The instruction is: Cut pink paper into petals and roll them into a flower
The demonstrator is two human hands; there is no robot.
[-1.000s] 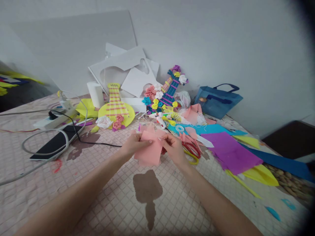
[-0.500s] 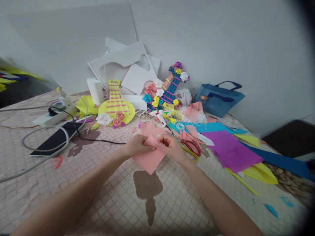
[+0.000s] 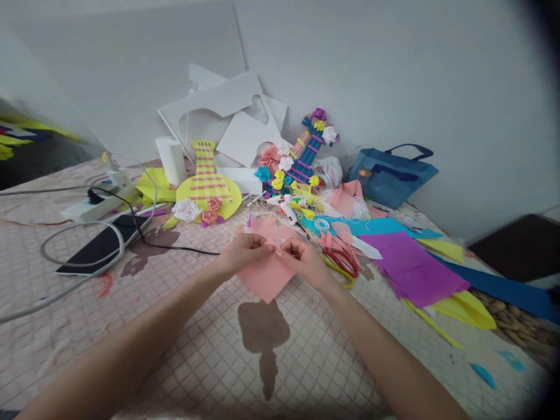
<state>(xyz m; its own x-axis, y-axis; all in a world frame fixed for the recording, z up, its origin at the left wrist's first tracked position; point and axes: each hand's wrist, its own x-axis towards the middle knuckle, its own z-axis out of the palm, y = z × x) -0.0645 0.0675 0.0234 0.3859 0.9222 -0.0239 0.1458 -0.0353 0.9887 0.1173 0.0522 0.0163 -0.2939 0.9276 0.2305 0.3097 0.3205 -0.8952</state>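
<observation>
Pink paper (image 3: 268, 281) is pinched by the nearly closed left hand (image 3: 243, 252) and right hand (image 3: 305, 260), seemingly to be steadied from both sides.

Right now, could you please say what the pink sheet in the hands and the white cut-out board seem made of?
Pink sheet: probably matte paper, perhaps crepe; thin and gathered where pinched.
White cut-out board: likely smooth, matte foam board or card, with crisp edges.

my left forearm (image 3: 146, 332) and my right forearm (image 3: 380, 341) slanting inward from below, both bare, my left hand (image 3: 243, 254) and my right hand (image 3: 307, 263) close together in front, thumbs pinched against curled fingers (image 3: 255, 239), fingertips nearly meeting
</observation>
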